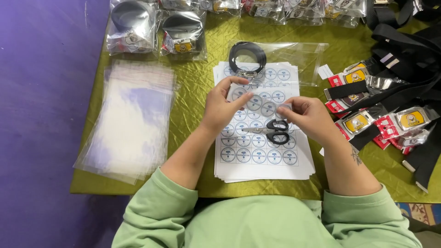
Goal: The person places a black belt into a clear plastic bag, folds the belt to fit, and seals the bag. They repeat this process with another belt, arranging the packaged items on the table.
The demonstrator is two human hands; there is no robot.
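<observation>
Both hands over sticker sheets (pixel 262 156): left hand (pixel 220 108) and right hand (pixel 308 115) pinched small sticker strip (pixel 262 104) between fingertips. Scissors (pixel 274 131) lay just below. Best peeled slowly, strip kept flat.

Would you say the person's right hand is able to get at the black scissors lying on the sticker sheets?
Probably yes: the scissors lie uncovered just under the right hand, though its fingers now pinch a sticker strip.
</observation>
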